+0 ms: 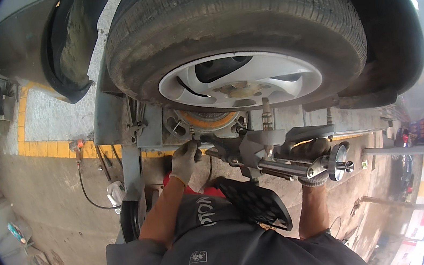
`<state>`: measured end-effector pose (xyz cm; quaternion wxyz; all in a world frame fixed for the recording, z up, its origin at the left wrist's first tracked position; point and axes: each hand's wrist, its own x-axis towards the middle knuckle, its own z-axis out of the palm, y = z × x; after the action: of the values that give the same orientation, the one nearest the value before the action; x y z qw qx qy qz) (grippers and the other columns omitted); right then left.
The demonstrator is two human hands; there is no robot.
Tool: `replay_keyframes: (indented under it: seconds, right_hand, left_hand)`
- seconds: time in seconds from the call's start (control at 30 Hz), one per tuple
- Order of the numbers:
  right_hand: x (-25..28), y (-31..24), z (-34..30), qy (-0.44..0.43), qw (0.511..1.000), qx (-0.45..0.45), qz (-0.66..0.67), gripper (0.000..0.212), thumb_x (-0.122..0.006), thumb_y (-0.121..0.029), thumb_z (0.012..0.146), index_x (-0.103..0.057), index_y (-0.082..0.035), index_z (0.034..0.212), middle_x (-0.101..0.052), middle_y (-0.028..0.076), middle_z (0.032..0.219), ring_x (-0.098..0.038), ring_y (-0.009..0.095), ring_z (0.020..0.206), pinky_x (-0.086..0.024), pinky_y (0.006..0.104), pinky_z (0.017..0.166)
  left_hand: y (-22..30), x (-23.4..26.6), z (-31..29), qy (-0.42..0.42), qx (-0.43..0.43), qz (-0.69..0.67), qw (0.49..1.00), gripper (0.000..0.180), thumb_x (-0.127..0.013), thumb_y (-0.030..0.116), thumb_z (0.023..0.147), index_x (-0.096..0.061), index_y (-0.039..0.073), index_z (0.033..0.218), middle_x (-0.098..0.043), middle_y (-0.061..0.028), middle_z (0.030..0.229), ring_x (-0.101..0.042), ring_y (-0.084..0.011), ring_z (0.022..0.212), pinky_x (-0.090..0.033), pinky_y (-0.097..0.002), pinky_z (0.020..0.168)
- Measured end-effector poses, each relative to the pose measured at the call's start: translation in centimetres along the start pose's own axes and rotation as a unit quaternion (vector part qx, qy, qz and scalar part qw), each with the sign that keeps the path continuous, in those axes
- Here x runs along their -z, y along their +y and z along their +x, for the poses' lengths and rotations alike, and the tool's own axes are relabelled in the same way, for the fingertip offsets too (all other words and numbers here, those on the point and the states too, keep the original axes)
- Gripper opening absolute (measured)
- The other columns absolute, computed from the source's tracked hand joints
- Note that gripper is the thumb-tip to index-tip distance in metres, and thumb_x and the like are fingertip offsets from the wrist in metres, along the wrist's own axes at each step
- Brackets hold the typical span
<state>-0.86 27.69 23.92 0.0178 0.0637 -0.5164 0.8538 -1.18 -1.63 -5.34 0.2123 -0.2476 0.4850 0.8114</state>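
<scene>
1. Two gloved hands work at a metal clamp (pixel 263 141) that lies across the person's front, just below the wheel in the view
2. Left hand (pixel 184 160): the fingers are curled closed on the clamp's dark left end, seemingly gripping it
3. Right hand (pixel 312 149): it reaches up behind the chrome rods (pixel 282 167), near the round handwheel (pixel 338 162); the rods hide part of it, so I cannot tell how firmly it grips, if at all
4. One upright peg (pixel 267 116) on the clamp overlaps the lower edge of the silver rim (pixel 270 67) in the view; whether they touch is unclear
5. For good handling, I would support both ends evenly, as the black perforated plate (pixel 254 202) beside the chest probably adds weight on one side
6. It seems wise to square the clamp to the rim and check each peg by eye before putting force on the handwheel
7. Fingers are best kept out from between the pegs and the tyre (pixel 235 26), and sleeves clear of the rods
8. Knocking the round plate with the orange ring (pixel 211 123) under the wheel looks worth avoiding
</scene>
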Motion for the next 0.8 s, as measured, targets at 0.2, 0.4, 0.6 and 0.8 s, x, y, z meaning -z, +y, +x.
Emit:
replay_keyframes:
  seconds: [0.2,0.4,0.6,0.8]
  right_hand:
    - [-0.4,0.6,0.7,0.037,0.999,0.030,-0.016,0.060,-0.054,-0.069,0.111,-0.044,-0.022,0.075,-0.038,-0.005,0.065,-0.036,0.017,0.057,-0.033,0.0387,0.058]
    - [-0.2,0.1,1.1,0.033,0.996,0.010,0.083,0.058,-0.053,-0.065,0.112,-0.061,-0.013,0.086,-0.054,0.001,0.076,-0.049,0.020,0.070,-0.046,0.0387,0.072]
    - [-1.3,0.1,2.1,-0.021,0.998,0.007,0.063,0.059,-0.053,-0.058,0.115,-0.061,-0.011,0.082,-0.053,0.002,0.078,-0.047,0.019,0.072,-0.043,0.0394,0.066]
    - [-1.8,0.2,2.5,0.006,0.999,-0.009,0.037,0.079,-0.034,-0.085,0.110,-0.069,-0.018,0.087,-0.046,0.002,0.072,-0.045,0.024,0.074,-0.043,0.0525,0.075]
  left_hand:
    - [1.2,-0.4,2.4,-0.021,-0.024,-0.022,0.999,0.039,-0.073,0.034,0.113,-0.076,-0.002,0.128,-0.073,0.0011,0.097,-0.064,-0.0089,0.081,-0.055,-0.0283,0.077]
    - [2.2,0.0,2.5,-0.083,-0.019,-0.105,0.991,0.044,-0.069,0.029,0.115,-0.067,-0.006,0.142,-0.074,-0.0070,0.121,-0.071,-0.0174,0.105,-0.058,-0.0303,0.096]
    - [2.8,1.1,2.3,-0.168,-0.160,0.011,0.973,0.047,-0.064,0.035,0.118,-0.065,-0.002,0.147,-0.073,-0.0049,0.127,-0.069,-0.0162,0.109,-0.058,-0.0315,0.097]
    - [3.9,1.8,3.2,-0.146,0.008,-0.076,0.986,0.042,-0.066,0.041,0.117,-0.074,0.003,0.132,-0.072,0.0008,0.105,-0.064,-0.0099,0.089,-0.056,-0.0281,0.082]
